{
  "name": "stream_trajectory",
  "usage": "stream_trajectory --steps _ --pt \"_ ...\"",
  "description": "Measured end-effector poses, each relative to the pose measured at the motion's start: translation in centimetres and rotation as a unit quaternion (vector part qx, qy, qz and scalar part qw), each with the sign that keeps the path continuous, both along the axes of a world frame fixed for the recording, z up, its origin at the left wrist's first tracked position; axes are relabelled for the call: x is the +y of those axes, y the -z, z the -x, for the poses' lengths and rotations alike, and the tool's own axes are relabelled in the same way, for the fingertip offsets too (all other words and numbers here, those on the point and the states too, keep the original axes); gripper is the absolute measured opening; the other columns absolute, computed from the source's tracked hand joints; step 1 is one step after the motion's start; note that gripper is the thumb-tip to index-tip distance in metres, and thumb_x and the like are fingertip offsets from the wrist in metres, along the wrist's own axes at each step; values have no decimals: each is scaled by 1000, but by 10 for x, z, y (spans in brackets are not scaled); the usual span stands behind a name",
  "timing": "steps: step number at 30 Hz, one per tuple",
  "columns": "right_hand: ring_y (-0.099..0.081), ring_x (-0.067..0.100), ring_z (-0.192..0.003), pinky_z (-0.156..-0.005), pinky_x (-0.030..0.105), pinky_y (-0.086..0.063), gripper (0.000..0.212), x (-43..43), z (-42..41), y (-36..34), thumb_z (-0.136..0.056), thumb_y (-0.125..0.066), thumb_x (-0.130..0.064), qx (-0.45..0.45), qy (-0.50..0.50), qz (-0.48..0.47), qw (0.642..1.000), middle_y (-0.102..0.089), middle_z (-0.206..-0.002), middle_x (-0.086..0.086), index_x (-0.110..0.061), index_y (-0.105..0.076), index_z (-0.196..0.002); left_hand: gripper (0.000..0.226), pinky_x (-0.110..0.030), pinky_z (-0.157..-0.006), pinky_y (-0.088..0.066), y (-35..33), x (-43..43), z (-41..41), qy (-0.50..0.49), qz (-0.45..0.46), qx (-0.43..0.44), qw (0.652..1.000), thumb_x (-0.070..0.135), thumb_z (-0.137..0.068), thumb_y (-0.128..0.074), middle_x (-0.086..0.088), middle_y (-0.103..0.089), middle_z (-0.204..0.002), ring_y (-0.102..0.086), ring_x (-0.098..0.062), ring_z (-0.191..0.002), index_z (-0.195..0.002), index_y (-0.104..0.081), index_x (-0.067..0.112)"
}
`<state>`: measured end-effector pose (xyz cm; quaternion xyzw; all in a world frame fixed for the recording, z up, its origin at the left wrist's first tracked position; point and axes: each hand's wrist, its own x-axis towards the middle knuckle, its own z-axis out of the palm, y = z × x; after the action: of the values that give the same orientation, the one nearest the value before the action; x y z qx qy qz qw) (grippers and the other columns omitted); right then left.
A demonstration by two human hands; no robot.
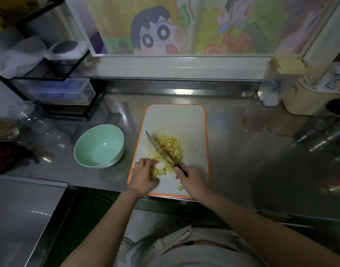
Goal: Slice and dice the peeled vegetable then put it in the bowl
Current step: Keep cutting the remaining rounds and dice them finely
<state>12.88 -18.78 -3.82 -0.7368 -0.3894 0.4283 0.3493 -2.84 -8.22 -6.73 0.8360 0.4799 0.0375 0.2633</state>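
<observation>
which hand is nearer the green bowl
Left. The left hand holds vegetable pieces at the left edge of the cutting board, just right of the green bowl; the right hand grips the knife farther right.

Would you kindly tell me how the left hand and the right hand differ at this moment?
The left hand curls over vegetable pieces at the left side of the cutting board; the right hand has its grip round the handle of the knife. The left hand carries no tool; the right hand angles the blade away and leftward across the pile. Both are over the board's near end.
</observation>
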Motion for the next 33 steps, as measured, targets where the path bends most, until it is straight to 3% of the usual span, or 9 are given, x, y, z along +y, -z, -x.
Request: stream_trajectory --steps 2,6,11,19,22,26,33 --pt "-51 15 -59 -60 27 -37 37 0 1 0 -97 -45 -39 7 -3 3 1000 -50 -61 -1 -11 -61 -79 58 -31 -98 -25 -2 0 3 -43 -12 -27 999 34 -71 -50 -1 -41 -128 -32 -20 -122 -128 -47 21" --pt "-53 19 -67 -65 28 -37 37 3 4 2 -97 -44 -40 2 -16 10 1000 -50 -64 0 -17 -59 -73 51 -33 -107 -26 2 12 9 -63 -3 4 998 6 -88 -45 -6 -37 -145 -33 -24 -133 -138 -40 14" --pt "-47 13 -56 -61 27 -35 35 6 8 5 -97 -45 -39 3 -17 6 1000 -47 -59 -3 -24 -55 -67 44 -31 -102 -31 8 17 6 -59 1 -2 998 -3 -84 -47 -13 -51 -127 -44 -31 -120 -127 -53 9" --pt "-53 22 -69 -63 28 -35 38 5 6 7 -97 -44 -41 -7 -22 13 1000 -51 -67 4 -12 -60 -77 27 -32 -98 -32 11 16 -3 -50 1 -30 998 8 -93 -46 -16 -53 -115 -46 -33 -111 -116 -59 4" --pt "-54 21 -69 -63 28 -35 39 3 5 8 -97 -43 -41 -22 -24 17 999 -52 -67 4 -12 -60 -78 41 -29 -102 -28 10 9 -2 -46 9 -32 998 14 -87 -54 -12 -47 -125 -40 -29 -120 -128 -50 9" --pt "-54 22 -71 -64 29 -35 43 0 6 9 -98 -42 -42 -30 -28 21 999 -54 -73 9 -7 -62 -82 74 -30 -105 -27 11 3 8 -19 -15 38 999 35 -74 -69 -5 -38 -132 -32 -24 -124 -138 -36 17" --pt "-54 21 -71 -64 29 -37 39 0 12 9 -99 -38 -41 -55 -50 23 997 -52 -68 4 -12 -58 -82 69 -25 -108 -24 12 2 13 -35 32 -20 999 13 -75 -70 -12 -37 -129 -34 -27 -126 -137 -40 8"
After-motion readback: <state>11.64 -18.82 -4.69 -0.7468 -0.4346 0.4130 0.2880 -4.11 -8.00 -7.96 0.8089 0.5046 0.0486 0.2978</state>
